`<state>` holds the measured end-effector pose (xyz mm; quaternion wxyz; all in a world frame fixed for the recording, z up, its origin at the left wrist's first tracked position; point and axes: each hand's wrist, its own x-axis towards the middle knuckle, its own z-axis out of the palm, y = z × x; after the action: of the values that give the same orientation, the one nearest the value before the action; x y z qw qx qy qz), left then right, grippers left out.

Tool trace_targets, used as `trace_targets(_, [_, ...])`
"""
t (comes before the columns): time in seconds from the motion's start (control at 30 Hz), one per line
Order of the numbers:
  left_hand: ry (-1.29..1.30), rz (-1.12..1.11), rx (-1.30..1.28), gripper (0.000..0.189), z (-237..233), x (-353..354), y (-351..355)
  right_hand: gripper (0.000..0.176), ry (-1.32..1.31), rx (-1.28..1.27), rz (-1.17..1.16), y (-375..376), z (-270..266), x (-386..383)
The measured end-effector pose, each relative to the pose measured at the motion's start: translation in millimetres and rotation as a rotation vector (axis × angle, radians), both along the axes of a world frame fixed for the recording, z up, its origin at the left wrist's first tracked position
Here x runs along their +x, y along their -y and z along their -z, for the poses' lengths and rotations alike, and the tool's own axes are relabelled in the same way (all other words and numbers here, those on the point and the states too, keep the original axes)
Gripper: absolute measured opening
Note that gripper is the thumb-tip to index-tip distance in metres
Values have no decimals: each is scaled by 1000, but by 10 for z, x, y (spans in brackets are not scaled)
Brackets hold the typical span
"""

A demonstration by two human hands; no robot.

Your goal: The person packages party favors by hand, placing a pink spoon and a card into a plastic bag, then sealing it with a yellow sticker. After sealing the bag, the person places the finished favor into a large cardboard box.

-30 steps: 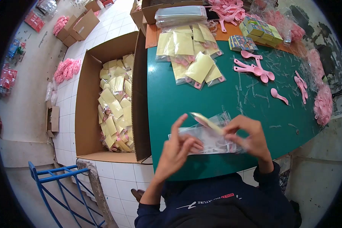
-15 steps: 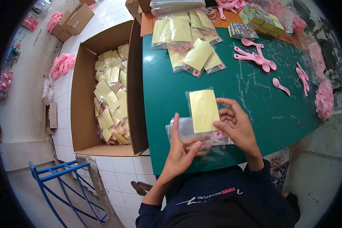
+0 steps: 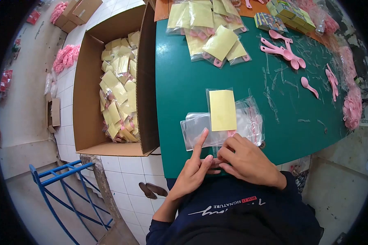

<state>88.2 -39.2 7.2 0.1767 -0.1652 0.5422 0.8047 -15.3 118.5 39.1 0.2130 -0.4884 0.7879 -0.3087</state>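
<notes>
A clear plastic bag with a yellow card in it lies over a pile of flat clear bags near the table's front edge. A bit of pink shows below the card. My left hand is at the bag's near end, index finger stretched out, thumb and other fingers closed on the clear plastic. Beside it my right hand has its fingertips pinched on the same end, palm down. My fingers partly hide the plastic there.
Packed bags with yellow cards lie at the back of the green table. To the right are pink spoons and stacked colourful boxes. Left of the table stands a cardboard box full of packed bags.
My right hand has left the card's right side and come down to the bag's near end, beside my left hand. The bag now rests on the pile. The camera view has shifted slightly.
</notes>
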Motion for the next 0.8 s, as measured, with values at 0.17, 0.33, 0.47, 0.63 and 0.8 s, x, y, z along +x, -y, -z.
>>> trace_targets(0.17, [-133,31,-190,60,49,15,-1,19,35,-71,7,30,41,4])
trace_targets(0.33, [-106,-53,-151,56,140,-98,-42,20,-62,2,-35,27,19,38])
trace_targets(0.47, [-116,-83,-225,47,98,-121,-131,19,-114,15,-92,-26,39,8])
trace_targets(0.63, [-84,32,-316,39,125,-111,-152,16,40,-26,-224,-177,24,-176])
trace_targets(0.8, [-24,-19,-218,32,31,-141,-80,16,352,-160,-459,-335,-65,-535])
